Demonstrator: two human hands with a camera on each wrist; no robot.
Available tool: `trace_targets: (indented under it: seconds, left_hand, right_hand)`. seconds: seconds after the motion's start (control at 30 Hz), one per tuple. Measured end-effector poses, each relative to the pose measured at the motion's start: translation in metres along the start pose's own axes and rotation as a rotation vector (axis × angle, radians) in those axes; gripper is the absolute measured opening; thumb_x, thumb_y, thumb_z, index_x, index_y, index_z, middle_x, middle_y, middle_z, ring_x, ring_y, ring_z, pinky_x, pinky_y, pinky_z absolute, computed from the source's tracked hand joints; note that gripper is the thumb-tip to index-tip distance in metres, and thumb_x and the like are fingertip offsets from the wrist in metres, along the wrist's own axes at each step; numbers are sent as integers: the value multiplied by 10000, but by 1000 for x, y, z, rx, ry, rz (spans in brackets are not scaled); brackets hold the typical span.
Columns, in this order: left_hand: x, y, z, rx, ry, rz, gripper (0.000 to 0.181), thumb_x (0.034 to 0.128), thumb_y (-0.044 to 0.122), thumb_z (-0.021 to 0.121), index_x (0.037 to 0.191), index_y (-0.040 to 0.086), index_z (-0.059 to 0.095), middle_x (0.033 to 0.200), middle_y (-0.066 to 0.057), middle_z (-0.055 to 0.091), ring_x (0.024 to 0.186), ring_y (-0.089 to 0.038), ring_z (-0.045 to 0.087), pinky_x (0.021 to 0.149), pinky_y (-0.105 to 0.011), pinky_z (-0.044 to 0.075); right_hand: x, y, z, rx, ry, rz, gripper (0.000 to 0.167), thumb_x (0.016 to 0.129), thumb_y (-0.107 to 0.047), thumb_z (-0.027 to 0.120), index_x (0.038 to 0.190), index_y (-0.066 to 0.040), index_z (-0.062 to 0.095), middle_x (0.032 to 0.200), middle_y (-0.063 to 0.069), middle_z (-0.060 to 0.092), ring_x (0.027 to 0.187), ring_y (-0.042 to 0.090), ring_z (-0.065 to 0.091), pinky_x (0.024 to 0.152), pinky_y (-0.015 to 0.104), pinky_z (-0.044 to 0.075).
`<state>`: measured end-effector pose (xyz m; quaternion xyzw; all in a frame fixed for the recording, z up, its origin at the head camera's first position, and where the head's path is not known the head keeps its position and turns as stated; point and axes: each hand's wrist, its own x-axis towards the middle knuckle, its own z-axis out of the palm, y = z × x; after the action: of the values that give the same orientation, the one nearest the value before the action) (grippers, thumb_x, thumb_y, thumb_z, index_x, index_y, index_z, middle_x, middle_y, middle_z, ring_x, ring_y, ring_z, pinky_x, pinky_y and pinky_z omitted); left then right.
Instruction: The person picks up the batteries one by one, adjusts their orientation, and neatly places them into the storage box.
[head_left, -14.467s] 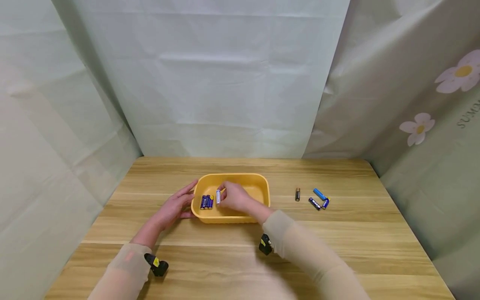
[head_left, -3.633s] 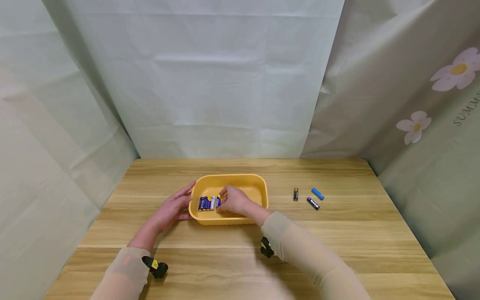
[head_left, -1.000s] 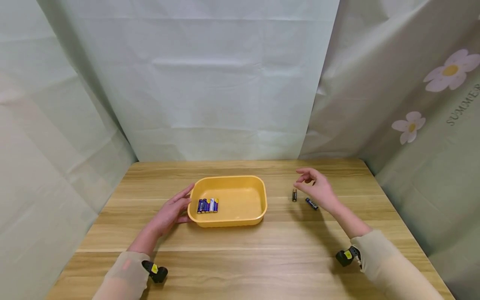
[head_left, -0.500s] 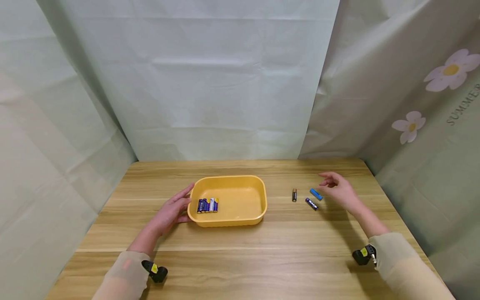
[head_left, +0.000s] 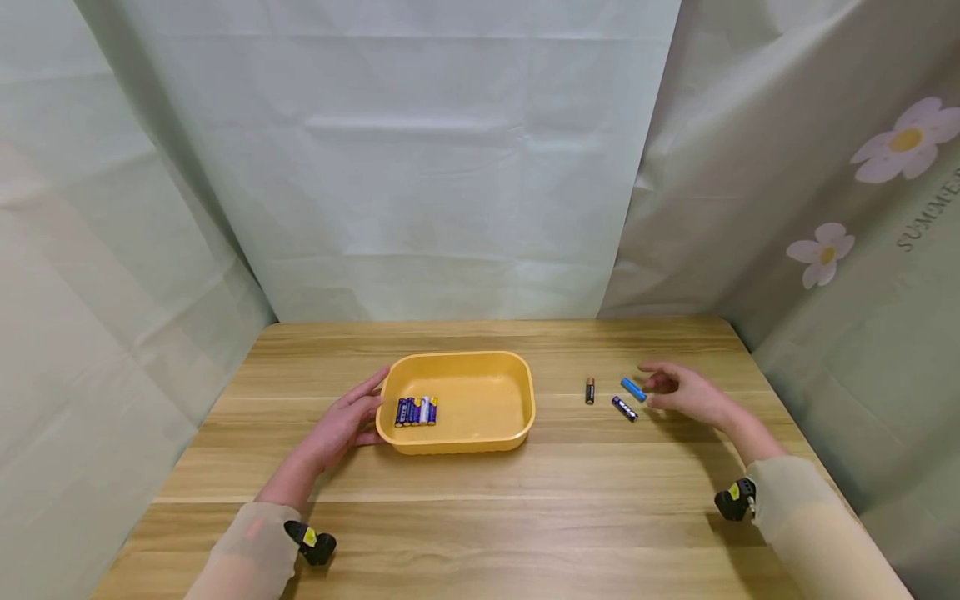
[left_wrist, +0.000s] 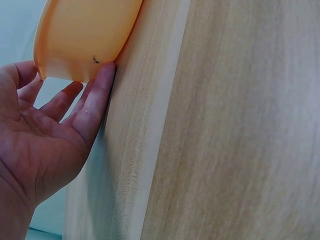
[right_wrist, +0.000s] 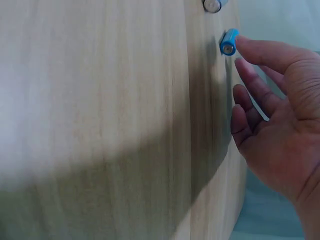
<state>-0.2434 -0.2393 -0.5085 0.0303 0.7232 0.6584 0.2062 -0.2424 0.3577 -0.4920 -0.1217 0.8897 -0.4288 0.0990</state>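
On the wood-grain tabletop [head_left: 480, 517], right of the yellow plastic tray [head_left: 480, 408]: we see the light-blue battery [head_left: 633, 389] lying on its side at a slant, outside the tray.

Right hand [head_left: 684, 393]: thumb and fingertips apart, the other fingers loosely bent; we see nothing pinched. The thumb tip is just beside the light-blue battery, and we cannot tell whether it touches.

Left hand [head_left: 348, 423]: spread along the tray's left end, fingertips against the outer wall.

Battery weight: light overall, we judge, though dense for its size.

Battery body: stiff, with no give under a pinch; the smooth wrapper may be a little slippery.

Battery shape: round, so we would expect a push from one side to roll it.

Best hold: thumb and forefinger across the middle of the barrel, on opposite long sides, so that neither end dips.

Neighbours: the dark-blue battery [head_left: 624, 408] lies near it, which leaves us less finger room on that side; the black-and-copper battery [head_left: 589, 391] lies farther left.

Tray: thin-walled and light, by our judgement, so it could slide if bumped; the row of batteries [head_left: 416, 412] sits inside at its left end.
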Motion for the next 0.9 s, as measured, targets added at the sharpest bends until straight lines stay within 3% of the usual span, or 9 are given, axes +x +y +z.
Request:
trace_targets:
  seconds: [0.23, 0.47, 0.7, 0.9]
  left_hand:
    - [-1, 0, 0, 13, 9, -4, 585, 1087, 353, 495, 1626, 378, 269, 1652, -151, 296, 1339, -409, 516, 893, -475, 581]
    - [-1, 0, 0, 10, 8, 6, 590, 1089, 341, 494, 1631, 362, 264, 1649, -162, 295, 1317, -401, 535, 889, -477, 582]
    - [-1, 0, 0, 10, 0, 4, 585, 1088, 349, 495, 1627, 374, 267, 1649, -155, 297, 1328, -403, 523, 894, -474, 581]
    - [0, 0, 0, 11, -1, 7, 580, 1093, 341, 485, 1629, 368, 265, 1644, -157, 309, 1326, -400, 525, 889, -471, 584]
  right_hand:
    - [8, 8, -5, -14, -57, -3, 687, 891, -124, 794, 1481, 23, 476, 1243, 182, 611, 1123, 306, 555, 856, 250, 501]
    - [18, 9, -11, -73, -139, -28, 669, 880, -138, 802, 1473, -18, 517, 1276, 173, 588, 1160, 323, 534, 922, 354, 495]
    - [26, 7, -13, -93, -210, 1, 640, 897, -154, 789, 1478, -67, 534, 1322, 146, 560, 1212, 321, 503, 995, 465, 448]
    - [30, 6, -13, -100, -247, 3, 623, 892, -128, 783, 1465, -73, 545, 1308, 145, 547, 1198, 319, 494, 993, 466, 439]
